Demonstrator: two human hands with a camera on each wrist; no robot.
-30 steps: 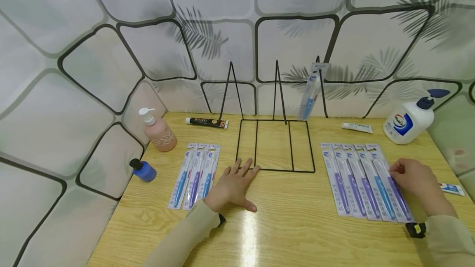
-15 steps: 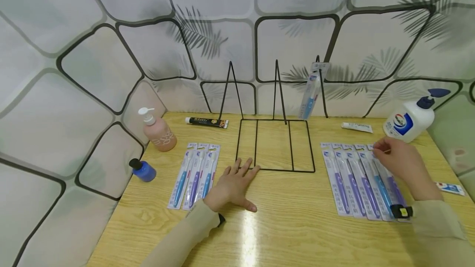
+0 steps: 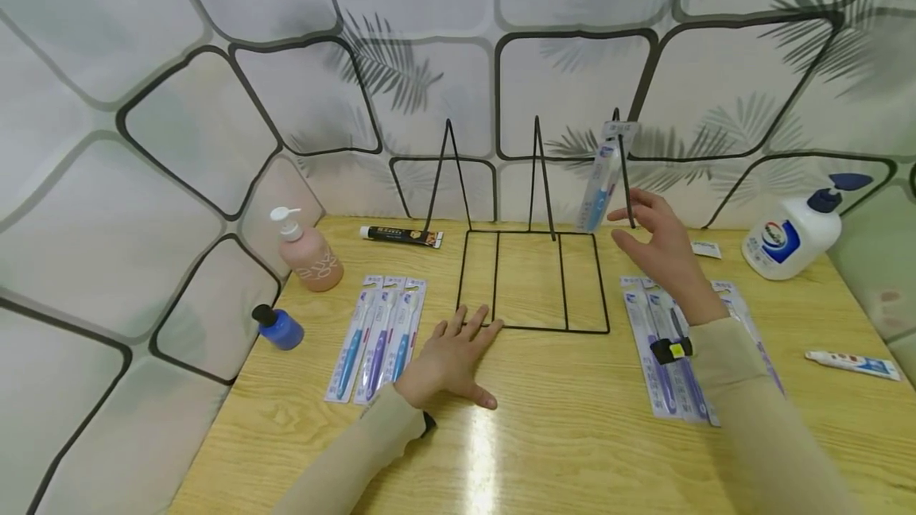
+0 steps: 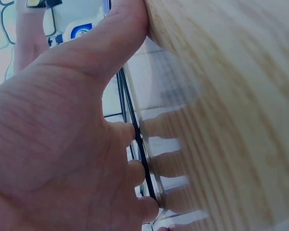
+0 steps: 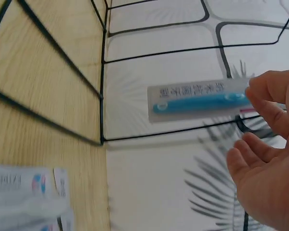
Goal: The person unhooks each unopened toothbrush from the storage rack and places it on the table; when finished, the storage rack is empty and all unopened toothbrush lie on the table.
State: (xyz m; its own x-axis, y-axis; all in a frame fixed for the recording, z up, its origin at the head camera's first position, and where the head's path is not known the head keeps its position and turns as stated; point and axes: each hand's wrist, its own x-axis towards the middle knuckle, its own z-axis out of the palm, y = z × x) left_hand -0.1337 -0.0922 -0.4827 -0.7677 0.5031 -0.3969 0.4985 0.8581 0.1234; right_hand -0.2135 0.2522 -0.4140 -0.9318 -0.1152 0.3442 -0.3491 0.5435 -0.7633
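My left hand (image 3: 452, 360) lies with fingers spread, its fingertips on the front wire of a black wire rack (image 3: 529, 328). A packaged toothbrush with a blue handle (image 3: 599, 189) hangs from the rack's rightmost prong. My right hand (image 3: 660, 249) is just right of that pack, fingers loosely bent and thumb apart, holding nothing. In the right wrist view the blue toothbrush pack (image 5: 197, 102) passes behind my right fingers (image 5: 269, 86). Under my right forearm lies a row of packaged toothbrushes (image 3: 661, 372), partly hidden. Three more toothbrush packs (image 3: 375, 340) lie left of my left hand.
A black toothpaste tube (image 3: 401, 236) lies at the back. A pink pump bottle (image 3: 311, 257) and a blue bottle (image 3: 279, 328) stand on the left. On the right are a white pump bottle (image 3: 790, 237), a small tube (image 3: 707, 249) and a toothpaste tube (image 3: 851, 364).
My right hand has moved from the right-hand toothbrush row up and left to the hanging pack, its fingers opening out. My left hand has stayed on the rack.
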